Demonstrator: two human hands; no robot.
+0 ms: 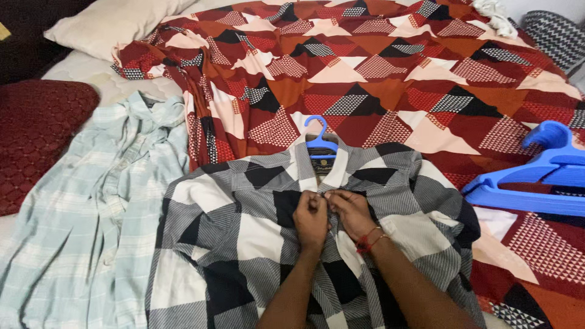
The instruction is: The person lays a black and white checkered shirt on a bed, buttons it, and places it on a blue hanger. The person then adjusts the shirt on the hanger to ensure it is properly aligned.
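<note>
patterned bedspread [390, 73] — white pillow [109, 21], dim corner

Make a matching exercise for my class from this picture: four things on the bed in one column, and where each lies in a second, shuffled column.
Things
1. checked black, grey and white shirt
2. pale blue plaid shirt
3. stack of blue hangers
4. cream pillow

Places
A. top left corner
B. right edge, on the patterned sheet
C. under the left hand and right hand
D. left, beside the dark red cushion

Pairs: 1-C, 2-D, 3-B, 4-A
</note>
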